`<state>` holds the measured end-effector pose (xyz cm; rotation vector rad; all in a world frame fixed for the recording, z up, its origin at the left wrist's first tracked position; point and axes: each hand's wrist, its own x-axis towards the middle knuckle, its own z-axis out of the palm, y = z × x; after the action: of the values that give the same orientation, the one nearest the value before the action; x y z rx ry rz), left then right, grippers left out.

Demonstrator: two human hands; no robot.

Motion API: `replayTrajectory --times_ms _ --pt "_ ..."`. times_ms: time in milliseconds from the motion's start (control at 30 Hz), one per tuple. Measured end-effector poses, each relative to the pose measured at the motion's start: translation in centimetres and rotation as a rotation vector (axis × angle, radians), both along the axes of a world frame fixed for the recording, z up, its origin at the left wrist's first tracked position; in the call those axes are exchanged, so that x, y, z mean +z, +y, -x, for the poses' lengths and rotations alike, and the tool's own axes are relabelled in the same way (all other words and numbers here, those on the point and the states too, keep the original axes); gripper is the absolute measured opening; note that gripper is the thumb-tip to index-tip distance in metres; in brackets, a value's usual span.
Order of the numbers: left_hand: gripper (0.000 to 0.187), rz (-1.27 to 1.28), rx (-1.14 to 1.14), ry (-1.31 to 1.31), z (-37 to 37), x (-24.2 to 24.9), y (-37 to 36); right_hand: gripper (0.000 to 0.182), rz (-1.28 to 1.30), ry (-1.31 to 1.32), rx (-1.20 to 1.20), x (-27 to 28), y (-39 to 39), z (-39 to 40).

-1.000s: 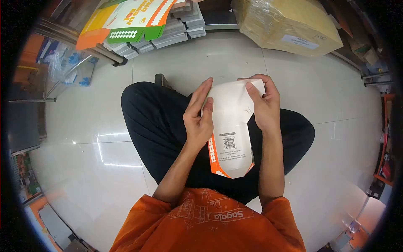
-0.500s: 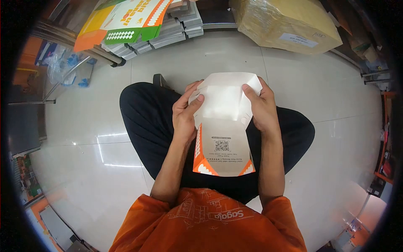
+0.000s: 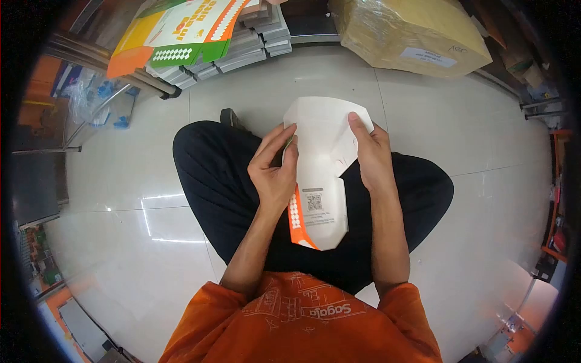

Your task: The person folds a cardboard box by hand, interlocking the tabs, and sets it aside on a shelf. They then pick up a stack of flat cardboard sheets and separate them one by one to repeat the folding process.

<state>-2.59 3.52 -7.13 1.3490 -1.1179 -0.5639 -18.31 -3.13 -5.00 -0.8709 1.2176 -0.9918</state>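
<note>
A partly folded cardboard food box (image 3: pixel 315 163) is held up over my crossed legs, its white inside facing me. Its lower flap carries a printed QR code (image 3: pixel 314 202) and an orange and white patterned edge. My left hand (image 3: pixel 276 160) pinches the box's left side panel, thumb and fingers close together. My right hand (image 3: pixel 372 151) grips the upper right panel, thumb on the inner face and fingers behind it. The box's outer side is mostly hidden.
Ahead on the left, a stack of flat cardboard blanks (image 3: pixel 254 45) has a colourful printed blank (image 3: pixel 181 36) on top. A plastic-wrapped package (image 3: pixel 417 36) stands at the front right. Clear plastic bags (image 3: pixel 103 97) lie at the left, and pale floor tiles (image 3: pixel 290 78) surround me.
The box has turned and its lower flap narrowed in view. My left hand has shifted from thumb on the inner face to pinching the side panel's edge. The right hand still holds on.
</note>
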Motion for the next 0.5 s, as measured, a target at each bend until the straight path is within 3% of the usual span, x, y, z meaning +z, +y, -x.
replayTrajectory --times_ms 67,167,267,400,467,500 --pt "0.021 -0.071 0.035 0.246 0.3 0.0 0.2 0.04 0.042 0.023 0.025 0.0 0.0 0.4" --pt "0.019 0.011 -0.022 0.391 0.5 0.4 0.1 0.041 0.036 0.036 0.007 0.4 0.1 0.3" --pt "0.02 0.027 -0.151 0.197 -0.2 0.7 0.1 0.043 0.06 0.066 0.001 -0.7 -0.1 0.2" --pt "0.016 0.066 -0.264 0.18 -1.3 -0.5 -0.3 0.044 0.015 0.078 0.034 -0.7 -0.1 0.1" --pt "0.013 -0.083 -0.184 0.597 -1.3 -0.8 -0.4 0.053 0.055 0.145 0.132 -0.3 0.0 0.0" --pt "0.013 -0.082 -0.183 0.597 -1.5 -1.0 -0.4 0.053 0.056 0.145 0.134 0.0 0.2 -0.4"
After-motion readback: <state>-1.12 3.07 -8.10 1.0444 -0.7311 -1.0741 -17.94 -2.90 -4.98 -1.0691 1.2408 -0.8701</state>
